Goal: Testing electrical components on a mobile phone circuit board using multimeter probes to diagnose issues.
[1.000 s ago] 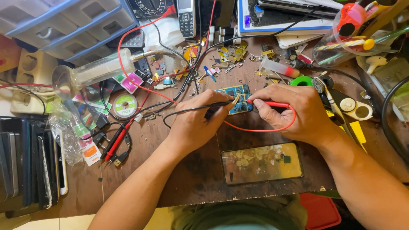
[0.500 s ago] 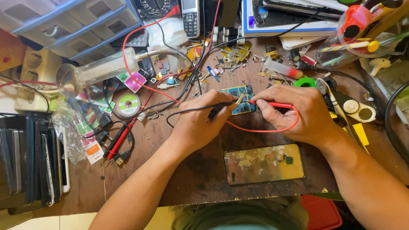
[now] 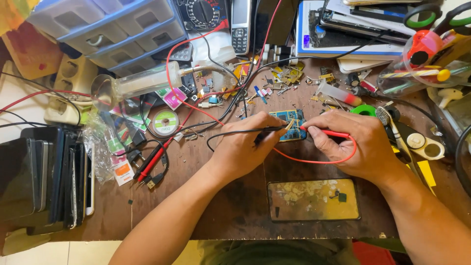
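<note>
A small blue circuit board (image 3: pixel 289 123) lies on the brown wooden bench between my hands. My left hand (image 3: pixel 245 147) grips a black test probe (image 3: pixel 267 130), its tip on the board's left part. My right hand (image 3: pixel 360 147) grips a red test probe (image 3: pixel 326 132), its tip touching the board's right edge. The red lead (image 3: pixel 314 161) loops below my right hand; the black lead (image 3: pixel 221 135) curves off to the left. An opened phone back shell (image 3: pixel 314 200) lies flat near the bench's front edge.
An analogue multimeter (image 3: pixel 203 12) and a grey handset (image 3: pixel 241 19) stand at the back. Blue plastic drawers (image 3: pixel 108 29) sit back left, a stack of phones (image 3: pixel 44 176) at the left edge, a solder wick reel (image 3: pixel 165 122), scattered small parts (image 3: pixel 284 78), and a green tape roll (image 3: pixel 363 110).
Both hands stay on the circuit board with the probes. The probe tips have shifted only slightly; the view has drifted a little.
</note>
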